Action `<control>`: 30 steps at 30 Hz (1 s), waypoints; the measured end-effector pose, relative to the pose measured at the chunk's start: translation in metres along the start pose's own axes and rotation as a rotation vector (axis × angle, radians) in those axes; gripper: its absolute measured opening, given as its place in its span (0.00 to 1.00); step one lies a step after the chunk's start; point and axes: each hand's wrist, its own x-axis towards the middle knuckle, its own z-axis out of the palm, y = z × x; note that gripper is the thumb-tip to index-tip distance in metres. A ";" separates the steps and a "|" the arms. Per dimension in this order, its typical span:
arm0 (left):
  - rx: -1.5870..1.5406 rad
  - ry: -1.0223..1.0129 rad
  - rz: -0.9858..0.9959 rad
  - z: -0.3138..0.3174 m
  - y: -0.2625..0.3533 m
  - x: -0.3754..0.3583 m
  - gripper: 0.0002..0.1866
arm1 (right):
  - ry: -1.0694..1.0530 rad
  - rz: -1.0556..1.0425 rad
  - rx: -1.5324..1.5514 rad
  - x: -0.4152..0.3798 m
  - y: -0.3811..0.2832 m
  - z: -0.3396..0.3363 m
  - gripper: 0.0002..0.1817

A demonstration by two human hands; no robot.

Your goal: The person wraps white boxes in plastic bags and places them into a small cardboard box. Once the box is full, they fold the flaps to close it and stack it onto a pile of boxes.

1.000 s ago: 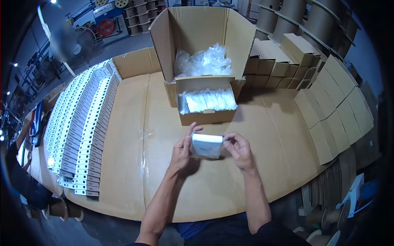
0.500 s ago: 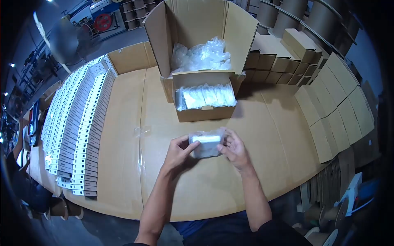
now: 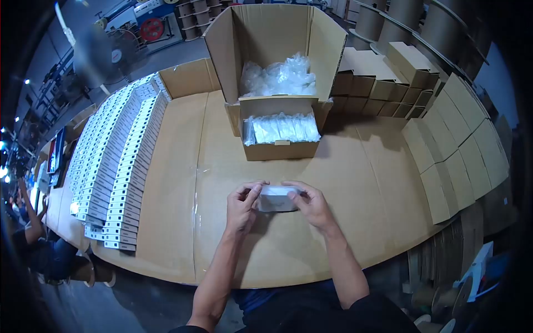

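Between my two hands is a small white box in clear plastic wrap [image 3: 277,201], held above the cardboard-covered table. My left hand [image 3: 244,206] pinches its left end, with the thumb at the upper corner. On the right end, my right hand [image 3: 312,206] grips with the thumb on the near face and the fingers behind. Just beyond the hands stands an open cardboard carton [image 3: 282,151], holding a row of similar wrapped packs [image 3: 283,129] set on edge.
Behind the carton rises a larger open box [image 3: 272,33] with crumpled clear plastic bags [image 3: 280,76]. Long stacks of small white boxes [image 3: 125,188] line the left side. Brown cartons [image 3: 458,150] are piled at right and back right. A co-worker's arm [image 3: 34,219] shows at far left.
The wrapped box has been turned slightly, and its loose plastic now lies closer around it. My fingers have shifted along its upper edge. The whole view has moved a little.
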 end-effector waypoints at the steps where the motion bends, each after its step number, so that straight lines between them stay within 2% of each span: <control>1: 0.013 -0.019 0.043 0.001 -0.002 -0.002 0.15 | -0.012 -0.017 -0.028 -0.001 0.004 0.001 0.09; 3: 0.036 -0.057 0.127 0.007 -0.005 -0.005 0.17 | -0.032 -0.048 -0.087 -0.004 0.012 0.001 0.08; 4: 0.240 -0.160 0.217 0.002 -0.002 -0.007 0.21 | -0.026 -0.150 -0.139 -0.005 0.013 0.000 0.08; 7: 0.619 -0.205 0.167 -0.001 0.010 -0.017 0.11 | -0.085 -0.140 -0.074 -0.008 0.013 -0.005 0.08; 8: 0.599 -0.189 0.145 -0.002 0.013 -0.019 0.09 | -0.126 -0.163 -0.115 -0.007 0.015 -0.012 0.07; 11: 0.583 -0.142 0.109 0.000 0.019 -0.019 0.07 | 0.108 -0.124 -0.095 -0.010 0.008 -0.025 0.05; 12: 0.609 -0.114 0.106 0.000 0.019 -0.019 0.08 | 0.298 -0.188 -0.279 -0.012 -0.008 -0.020 0.03; 15: 0.651 -0.065 0.123 0.004 0.021 -0.019 0.09 | 0.399 -0.577 -0.724 -0.034 -0.048 -0.001 0.06; 16: 0.655 -0.065 0.124 0.003 0.020 -0.018 0.09 | 0.229 -0.727 -0.806 -0.039 -0.044 -0.001 0.10; 19: 0.642 -0.084 0.118 0.001 0.018 -0.016 0.09 | -0.099 -0.810 -1.077 -0.043 -0.049 0.013 0.11; 23: 0.649 -0.039 0.104 -0.001 0.018 -0.018 0.10 | -0.140 -0.757 -1.124 -0.030 -0.033 0.003 0.11; 28: 0.638 0.131 0.178 -0.003 0.023 -0.019 0.08 | -0.216 -0.589 -0.895 -0.025 -0.040 0.000 0.11; 30: 0.992 -0.022 0.628 0.011 0.042 -0.032 0.11 | -0.261 -0.553 -0.870 -0.024 -0.046 -0.002 0.12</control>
